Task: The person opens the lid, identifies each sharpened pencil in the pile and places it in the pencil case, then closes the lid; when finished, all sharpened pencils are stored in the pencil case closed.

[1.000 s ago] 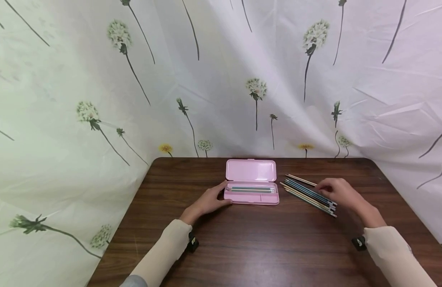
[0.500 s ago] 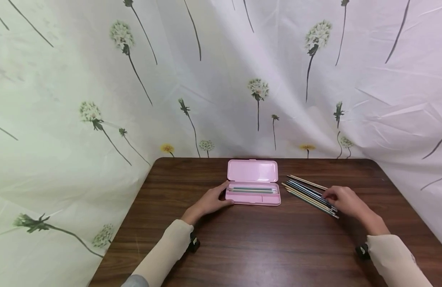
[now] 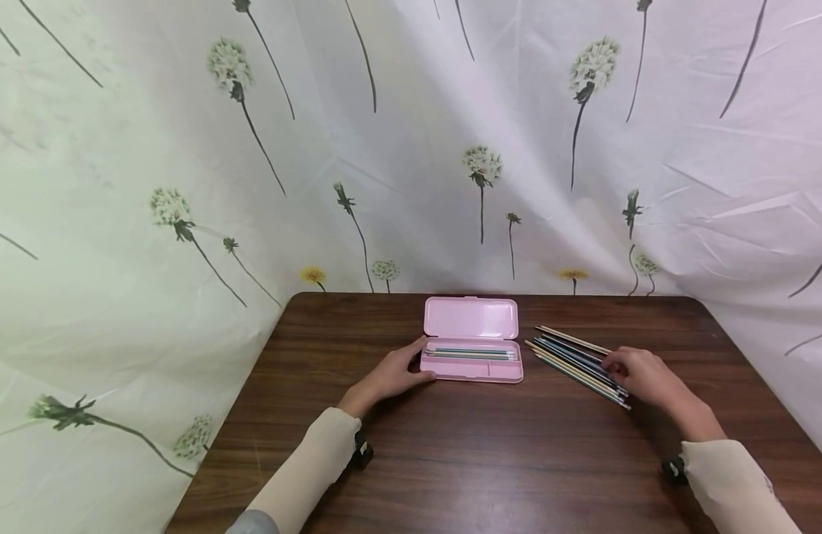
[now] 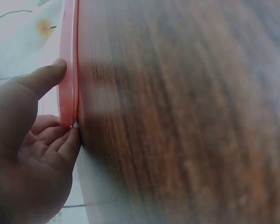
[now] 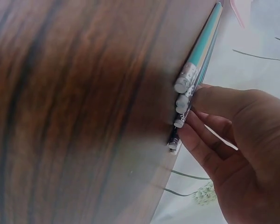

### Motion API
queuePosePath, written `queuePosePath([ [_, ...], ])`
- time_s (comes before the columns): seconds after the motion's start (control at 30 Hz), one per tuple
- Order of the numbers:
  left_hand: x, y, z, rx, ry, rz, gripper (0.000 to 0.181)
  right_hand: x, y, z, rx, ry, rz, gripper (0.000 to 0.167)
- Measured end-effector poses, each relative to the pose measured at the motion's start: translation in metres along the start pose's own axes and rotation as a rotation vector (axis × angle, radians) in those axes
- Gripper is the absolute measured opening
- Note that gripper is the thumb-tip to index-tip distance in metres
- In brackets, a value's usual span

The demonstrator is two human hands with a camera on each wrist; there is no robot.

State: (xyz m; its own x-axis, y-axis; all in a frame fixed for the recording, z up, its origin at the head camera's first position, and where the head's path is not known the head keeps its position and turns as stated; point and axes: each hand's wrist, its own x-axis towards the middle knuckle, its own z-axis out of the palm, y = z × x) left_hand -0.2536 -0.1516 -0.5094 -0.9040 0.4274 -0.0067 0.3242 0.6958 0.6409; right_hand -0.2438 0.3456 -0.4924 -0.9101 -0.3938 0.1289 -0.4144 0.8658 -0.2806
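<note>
An open pink pencil case (image 3: pixel 470 369) lies on the table, several pencils (image 3: pixel 469 354) in its long compartment. The left hand (image 3: pixel 387 376) grips the case's left end; in the left wrist view the thumb presses one side of the case (image 4: pixel 68 93) and the fingers of the hand (image 4: pixel 37 140) curl at its end. Right of the case lies a fanned bundle of pencils (image 3: pixel 571 367). The right hand (image 3: pixel 648 377) is at their eraser ends. In the right wrist view, the thumb and fingers of the hand (image 5: pixel 242 130) pinch a pencil (image 5: pixel 179 123) among the others.
The case's raised lid (image 3: pixel 470 318) stands toward the back edge of the dark wooden table (image 3: pixel 451 460). Behind the table hangs a white cloth (image 3: pixel 411 148) printed with dandelions. A small black wrist device (image 3: pixel 361 451) is on the left arm, another (image 3: pixel 674 470) on the right.
The right hand has moved a little toward the eraser ends, and its fingers have closed on a pencil there. The left hand still holds the case. The view has shifted slightly.
</note>
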Motion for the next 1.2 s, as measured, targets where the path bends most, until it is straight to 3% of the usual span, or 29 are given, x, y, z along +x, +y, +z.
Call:
queuePosePath([
  [0.3, 0.002, -0.005, 0.002, -0.013, 0.004, 0.015, 0.084, -0.001, 0.002, 0.004, 0.03, 0.008, 0.016, 0.013],
  [0.53, -0.001, 0.002, 0.0, -0.019, 0.001, 0.008, 0.081, -0.002, 0.001, 0.005, 0.054, 0.085, 0.014, 0.014],
  [0.77, 0.003, -0.012, 0.002, -0.023, 0.018, 0.083, 0.086, -0.002, -0.003, -0.004, 0.038, 0.152, -0.014, 0.013],
  [1.0, 0.001, -0.01, -0.001, -0.056, 0.009, 0.055, 0.088, -0.003, -0.006, -0.012, 0.059, 0.091, -0.007, 0.018],
  [1.1, 0.004, -0.016, 0.003, -0.039, 0.014, 0.062, 0.088, -0.003, -0.006, -0.013, 0.028, 0.144, -0.032, 0.019],
  [1.2, 0.004, -0.018, 0.005, -0.031, 0.013, 0.068, 0.088, -0.003, -0.006, -0.014, 0.009, 0.251, -0.071, 0.019],
])
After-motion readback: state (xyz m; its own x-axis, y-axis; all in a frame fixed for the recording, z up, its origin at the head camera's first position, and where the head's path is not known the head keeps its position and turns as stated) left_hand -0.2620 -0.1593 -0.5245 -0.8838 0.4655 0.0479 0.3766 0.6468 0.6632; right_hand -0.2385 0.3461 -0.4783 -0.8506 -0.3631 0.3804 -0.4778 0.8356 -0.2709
